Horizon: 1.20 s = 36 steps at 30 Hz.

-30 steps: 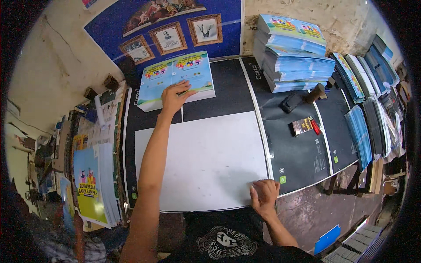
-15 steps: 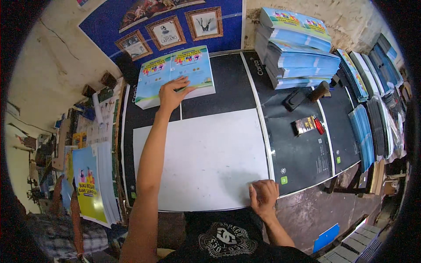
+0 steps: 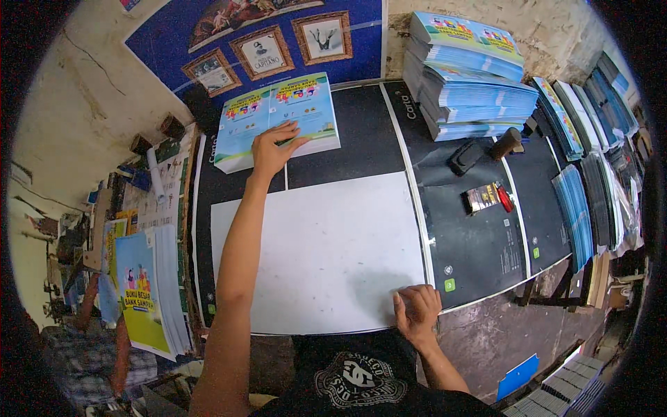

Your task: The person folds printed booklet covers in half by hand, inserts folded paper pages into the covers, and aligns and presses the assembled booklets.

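My left hand reaches to the far left of the table and rests on a stack of printed cover sheets, blue and green with colourful figures. Its fingers lie stretched across the front part of the top sheet, thumb apart, gripping nothing. At the near right corner of a large white board sits my right hand. Its fingers are loosely bent with the thumb apart, and nothing shows in it. The white board lies flat on black sheeting with white seams.
Tall stacks of similar printed sheets stand at the back right. Nearer are a black object, a brown cylinder, a small dark pack and a red lighter. Printed booklets stand left of the table; more bundles line the right.
Both hands keep their places on the stack and the board's corner. The sheets and the board have not visibly moved.
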### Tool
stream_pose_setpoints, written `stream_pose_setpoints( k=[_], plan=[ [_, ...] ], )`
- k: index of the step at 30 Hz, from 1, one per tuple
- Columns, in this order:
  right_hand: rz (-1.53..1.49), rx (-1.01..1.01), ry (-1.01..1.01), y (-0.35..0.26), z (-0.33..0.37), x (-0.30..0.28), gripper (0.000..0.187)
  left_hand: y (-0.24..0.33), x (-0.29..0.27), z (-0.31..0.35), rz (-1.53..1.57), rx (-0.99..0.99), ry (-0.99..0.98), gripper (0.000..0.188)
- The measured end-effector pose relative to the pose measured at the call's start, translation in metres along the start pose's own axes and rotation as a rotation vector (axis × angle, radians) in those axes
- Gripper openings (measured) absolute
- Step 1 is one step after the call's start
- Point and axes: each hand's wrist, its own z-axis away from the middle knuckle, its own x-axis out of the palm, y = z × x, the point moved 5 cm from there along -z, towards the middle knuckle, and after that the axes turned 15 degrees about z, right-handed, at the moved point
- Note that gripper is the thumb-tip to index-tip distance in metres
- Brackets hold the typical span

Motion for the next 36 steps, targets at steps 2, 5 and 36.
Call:
stream_pose_setpoints(
  k=[2,5,36],
  plan=[
    [-0.004,-0.001,0.005,0.0000,-0.0005,-0.0007,0.013,0.0017,0.0009,-0.0002,-0.005,0.000,-0.004,0.031],
    [-0.006,-0.006,0.018,-0.0003,-0.0010,-0.0009,0.013,0.0030,0.0015,-0.0004,-0.012,-0.029,-0.006,0.030],
    [-0.035,-0.014,0.045,-0.0017,-0.0024,-0.0033,0.009,-0.0001,-0.0003,-0.0003,0.038,0.016,0.037,0.028]
  ],
)
